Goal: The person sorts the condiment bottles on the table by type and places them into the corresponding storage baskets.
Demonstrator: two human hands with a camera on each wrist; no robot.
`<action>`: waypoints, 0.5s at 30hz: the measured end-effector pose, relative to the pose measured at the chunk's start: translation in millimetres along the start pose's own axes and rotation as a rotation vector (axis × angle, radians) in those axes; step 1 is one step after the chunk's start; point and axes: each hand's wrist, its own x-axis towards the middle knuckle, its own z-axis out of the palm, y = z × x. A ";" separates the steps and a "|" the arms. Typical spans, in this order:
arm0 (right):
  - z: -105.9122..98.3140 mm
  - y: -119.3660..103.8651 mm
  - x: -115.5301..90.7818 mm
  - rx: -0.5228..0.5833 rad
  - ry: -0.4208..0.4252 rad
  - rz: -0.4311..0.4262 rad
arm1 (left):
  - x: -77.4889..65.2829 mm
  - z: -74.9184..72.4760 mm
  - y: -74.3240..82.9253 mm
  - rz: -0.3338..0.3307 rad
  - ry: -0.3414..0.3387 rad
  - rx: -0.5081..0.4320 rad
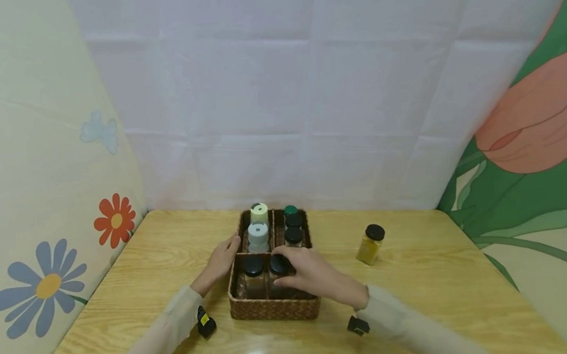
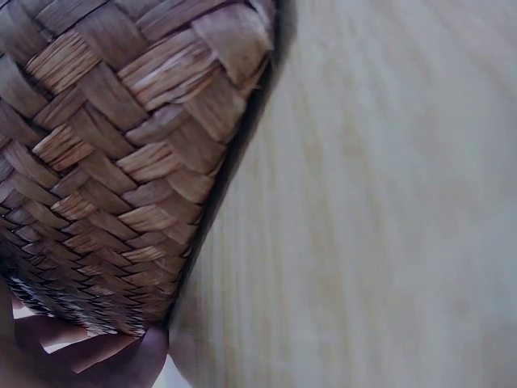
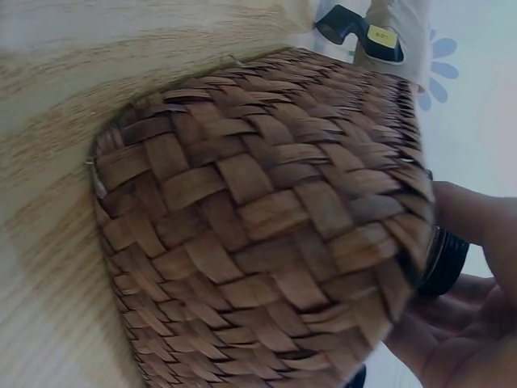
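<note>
A woven basket (image 1: 274, 308) with dividers stands on the table and holds several jars and bottles. My right hand (image 1: 310, 272) reaches over its front right compartment, thumb and fingers around the black lid (image 1: 279, 264) of a jar. The right wrist view shows this black lid (image 3: 443, 263) between the fingers above the rim, while the wall hides the jar's body. Beside it in the front left compartment is another black-lidded jar (image 1: 254, 277). My left hand (image 1: 222, 263) rests against the basket's left side, its fingers (image 2: 121, 356) along the woven wall.
In the back left compartment stand a white-capped bottle (image 1: 258, 238) and a pale yellow-capped one (image 1: 259, 212). The back right compartment holds black-lidded jars (image 1: 293, 236) and a green-capped container (image 1: 291, 210). A yellow jar with a black lid (image 1: 371, 245) stands on the table (image 1: 409, 287) to the right.
</note>
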 end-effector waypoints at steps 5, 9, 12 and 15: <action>6.1 2.6 3.4 -0.003 0.006 0.012 | 0.4 0.3 -0.3 -0.005 -0.006 0.002; 10.0 3.6 4.7 0.008 0.013 0.006 | 0.6 0.8 -0.6 -0.004 -0.002 0.003; 12.1 4.0 5.6 0.024 0.011 0.004 | 0.9 0.6 -0.4 0.000 0.004 0.009; 13.9 4.4 6.9 0.034 0.010 0.013 | 1.2 0.3 -0.3 0.006 0.016 0.016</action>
